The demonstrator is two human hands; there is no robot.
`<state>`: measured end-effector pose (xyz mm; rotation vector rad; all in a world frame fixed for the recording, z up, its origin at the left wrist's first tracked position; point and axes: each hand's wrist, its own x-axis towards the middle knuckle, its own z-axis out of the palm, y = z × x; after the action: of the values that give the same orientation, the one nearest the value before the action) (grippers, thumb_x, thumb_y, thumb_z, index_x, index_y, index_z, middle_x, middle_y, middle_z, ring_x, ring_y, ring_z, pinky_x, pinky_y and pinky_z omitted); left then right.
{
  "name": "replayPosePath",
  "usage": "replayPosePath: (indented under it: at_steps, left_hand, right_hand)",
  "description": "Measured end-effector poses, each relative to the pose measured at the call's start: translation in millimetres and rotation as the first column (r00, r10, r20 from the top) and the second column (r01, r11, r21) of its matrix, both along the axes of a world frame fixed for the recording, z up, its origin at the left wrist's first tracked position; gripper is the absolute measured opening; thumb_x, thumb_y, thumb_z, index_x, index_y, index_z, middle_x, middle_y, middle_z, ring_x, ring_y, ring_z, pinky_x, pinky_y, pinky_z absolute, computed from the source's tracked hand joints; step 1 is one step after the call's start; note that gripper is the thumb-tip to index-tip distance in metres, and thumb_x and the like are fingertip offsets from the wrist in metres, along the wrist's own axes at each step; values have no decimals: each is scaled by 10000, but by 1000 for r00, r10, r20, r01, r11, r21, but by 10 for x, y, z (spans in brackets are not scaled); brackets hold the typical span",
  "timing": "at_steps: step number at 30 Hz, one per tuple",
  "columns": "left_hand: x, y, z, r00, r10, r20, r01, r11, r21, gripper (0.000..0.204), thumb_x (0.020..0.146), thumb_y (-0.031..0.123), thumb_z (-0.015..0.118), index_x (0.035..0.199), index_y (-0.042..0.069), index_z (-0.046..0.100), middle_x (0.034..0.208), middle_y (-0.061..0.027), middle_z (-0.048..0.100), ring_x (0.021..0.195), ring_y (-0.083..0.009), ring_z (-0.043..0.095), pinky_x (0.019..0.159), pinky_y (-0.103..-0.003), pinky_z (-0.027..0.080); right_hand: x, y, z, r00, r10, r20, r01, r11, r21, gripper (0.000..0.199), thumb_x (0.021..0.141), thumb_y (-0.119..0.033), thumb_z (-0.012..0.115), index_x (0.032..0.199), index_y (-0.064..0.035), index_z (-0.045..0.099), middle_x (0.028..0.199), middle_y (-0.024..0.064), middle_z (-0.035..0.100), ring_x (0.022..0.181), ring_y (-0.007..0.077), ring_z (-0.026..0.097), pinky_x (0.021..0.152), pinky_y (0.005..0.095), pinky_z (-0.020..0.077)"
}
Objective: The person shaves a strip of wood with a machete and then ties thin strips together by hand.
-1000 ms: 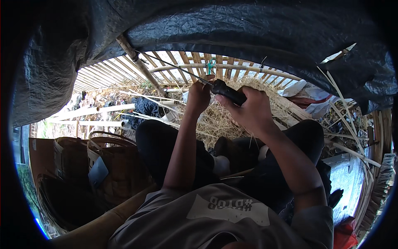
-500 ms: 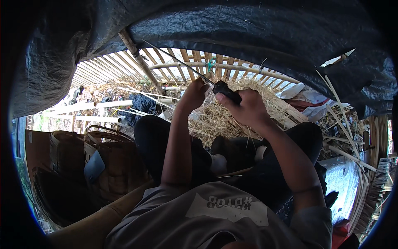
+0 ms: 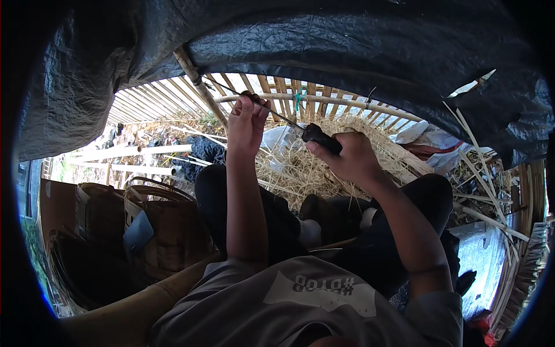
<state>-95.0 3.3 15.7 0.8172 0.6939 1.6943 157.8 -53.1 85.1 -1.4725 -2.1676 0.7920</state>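
Observation:
My right hand [image 3: 358,153] is wrapped round the thick black handle of a long, thin, rod-like metal tool [image 3: 283,120]. The tool slants up to the left from the handle, toward the slatted fence. Partway along its shaft, my left hand [image 3: 247,122] has its fingers pinched together around it. Something small and dark shows at those left fingertips, but I cannot make out what it is. Both hands are raised in front of my bent knees, above a heap of straw-like shavings [image 3: 306,173].
Woven bamboo baskets [image 3: 167,231] stand at my left, beside a thick bamboo pole [image 3: 144,301]. Dark plastic sheeting [image 3: 324,40] hangs low overhead. A slatted bamboo fence [image 3: 324,104] stands ahead. Thin strips [image 3: 474,144] lean at the right near a pale sack [image 3: 433,139].
My left hand has slid up and left along the metal shaft, away from the handle. The right hand keeps its grip, slightly lower and farther right.

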Motion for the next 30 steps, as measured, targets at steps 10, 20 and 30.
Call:
replayPosePath:
  at_steps: [10,20,30]
  left_hand:
    - [102,-22,51,991,30,131,-11,989,-148,283,916,329,665,880,62,578,800,-12,577,804,-132,596,840,-295,534]
    - [116,-53,59,970,115,-212,-158,968,-197,536,1029,486,425,1091,-26,571,972,-67,606,909,-132,569,843,-276,450]
    - [343,-124,308,990,135,33,-127,977,-173,284,950,292,642,928,14,587,858,-82,643,839,-167,655,872,-315,580]
  right_hand:
    - [33,-9,38,998,-31,-50,26,996,-82,630,851,-619,644,792,4,710,590,121,635,612,268,683,615,391,524]
    - [47,40,163,999,-31,33,39,959,-282,685,837,-669,618,699,-2,685,554,87,607,562,221,652,561,369,493]
    - [248,176,108,999,17,45,-7,978,-209,688,801,-685,659,657,-13,648,564,91,608,553,230,648,558,369,496]
